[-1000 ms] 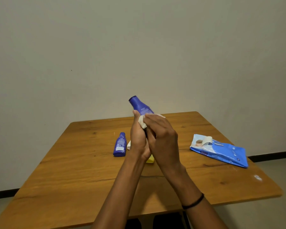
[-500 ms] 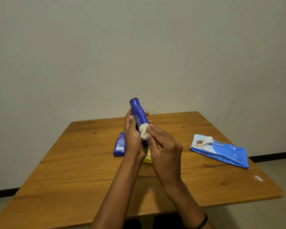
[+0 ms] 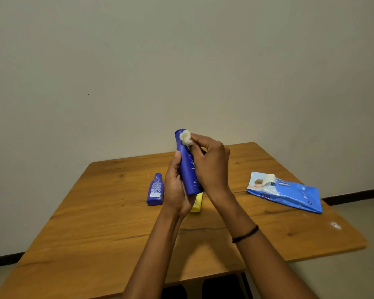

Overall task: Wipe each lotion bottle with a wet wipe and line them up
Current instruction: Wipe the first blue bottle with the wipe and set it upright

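My left hand [image 3: 175, 186] grips the lower half of a tall blue lotion bottle [image 3: 187, 167], held nearly upright above the wooden table [image 3: 95, 229]. My right hand [image 3: 209, 165] pinches a crumpled white wet wipe [image 3: 185, 136] against the bottle's cap end. A smaller blue bottle [image 3: 156, 189] lies flat on the table left of my hands. A yellow bottle [image 3: 197, 202] lies behind my left hand, mostly hidden.
A blue wet-wipe pack [image 3: 287, 192] with its flap peeled open lies on the table's right side. A plain wall stands just behind the table's far edge. A small white mark [image 3: 335, 225] sits near the right edge.
The bottle has turned so its front label faces me. My right hand slid the wipe from the bottle's middle up to its cap end.
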